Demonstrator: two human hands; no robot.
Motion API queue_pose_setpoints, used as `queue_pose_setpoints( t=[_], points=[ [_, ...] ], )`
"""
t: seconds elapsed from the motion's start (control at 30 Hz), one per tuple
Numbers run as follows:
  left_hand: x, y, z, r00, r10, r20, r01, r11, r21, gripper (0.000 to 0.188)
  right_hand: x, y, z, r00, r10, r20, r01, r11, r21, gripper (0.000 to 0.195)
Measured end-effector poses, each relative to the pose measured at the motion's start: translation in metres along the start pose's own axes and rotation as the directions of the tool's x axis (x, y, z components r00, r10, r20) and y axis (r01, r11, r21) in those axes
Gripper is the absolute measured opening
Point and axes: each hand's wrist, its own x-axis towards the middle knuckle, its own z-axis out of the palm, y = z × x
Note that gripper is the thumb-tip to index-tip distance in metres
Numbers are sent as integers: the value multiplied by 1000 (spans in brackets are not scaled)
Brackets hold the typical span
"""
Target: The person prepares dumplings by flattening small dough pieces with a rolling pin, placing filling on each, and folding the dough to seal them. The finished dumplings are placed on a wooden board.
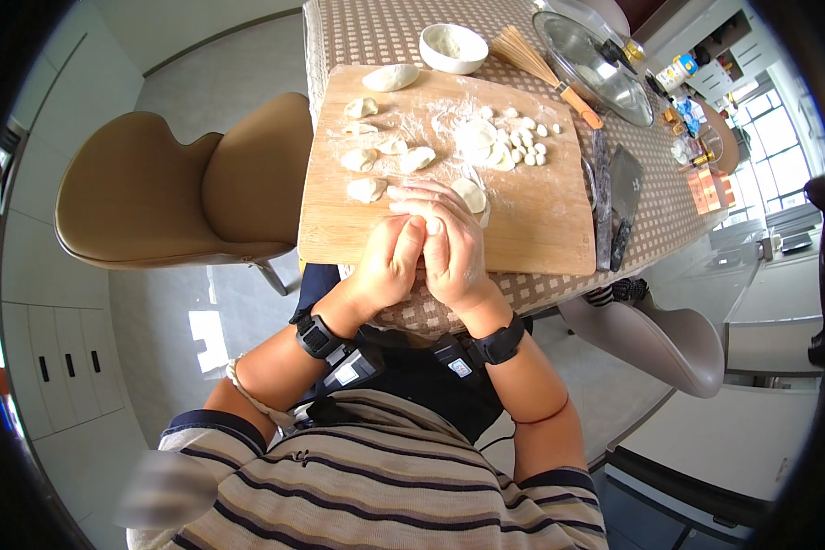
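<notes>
My left hand (pixel 397 251) and my right hand (pixel 454 240) are pressed together over the near edge of a floured wooden board (pixel 536 237), thumbs side by side; whatever lies between them is hidden. Just left of the fingers sits a folded dumpling (pixel 366 190), with several more, such as a pleated one (pixel 417 159), behind it. Flat dough wrappers (pixel 469 195) lie beside my right fingers. Farther back are a stack of round wrappers (pixel 478 135) and several small dough balls (pixel 529 141). A smooth dough roll (pixel 390 78) rests at the board's far left corner.
A white bowl (pixel 454 49) stands behind the board. To the right are a straw brush (pixel 522 51) with an orange handle, a glass lid (pixel 591 67), a dark rolling pin (pixel 601 199) and a cleaver (pixel 624 185). Chairs flank the table, one brown (pixel 144 192), one grey (pixel 667 344).
</notes>
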Motion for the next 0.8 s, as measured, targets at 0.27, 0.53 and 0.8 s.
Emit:
queue_pose_setpoints(
  t=[0.27, 0.53, 0.8],
  points=[
    [8, -4, -11, 911, -337, 239, 389, 894, -223, 38, -4, 1, -4, 992, 112, 55, -117, 988, 102, 46],
    [18, 1, -15, 825, -467, 318, 564, 719, -406, 41, 5, 0, -26, 976, 207, 62, -211, 976, 57, 30],
    [27, 12, -17, 839, -476, 262, 536, 642, -548, 31, 46, 48, -53, 866, 493, 82, -499, 861, 95, 17]
  ],
)
